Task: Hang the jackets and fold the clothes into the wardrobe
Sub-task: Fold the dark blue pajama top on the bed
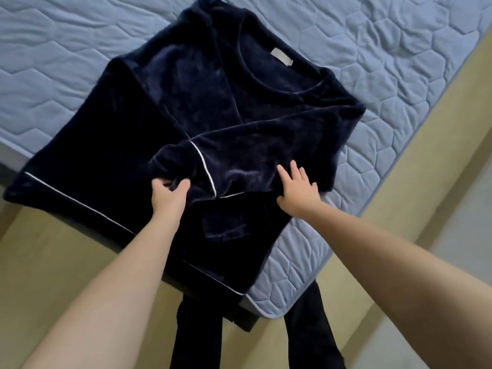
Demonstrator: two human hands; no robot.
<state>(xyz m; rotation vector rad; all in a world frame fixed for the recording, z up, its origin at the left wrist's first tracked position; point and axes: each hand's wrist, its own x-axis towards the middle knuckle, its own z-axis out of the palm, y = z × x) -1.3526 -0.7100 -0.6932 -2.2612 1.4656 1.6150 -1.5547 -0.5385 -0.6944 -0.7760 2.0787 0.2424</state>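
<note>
- Your left hand [167,192] grips the folded-over sleeve cuff [173,166] at frame centre.
- Your right hand [298,187] presses flat, fingers straight, on the navy top [186,97] spread over the mattress [399,62].

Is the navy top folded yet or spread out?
Mostly spread: navy top flat on the mattress, a sleeve folded across, left hand gripping its cuff.

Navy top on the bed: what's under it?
The blue quilted mattress lies under the navy top, showing around most of it. Anything between them is covered. The left hand grips the cuff of the folded sleeve; the right hand rests flat on that sleeve.
</note>
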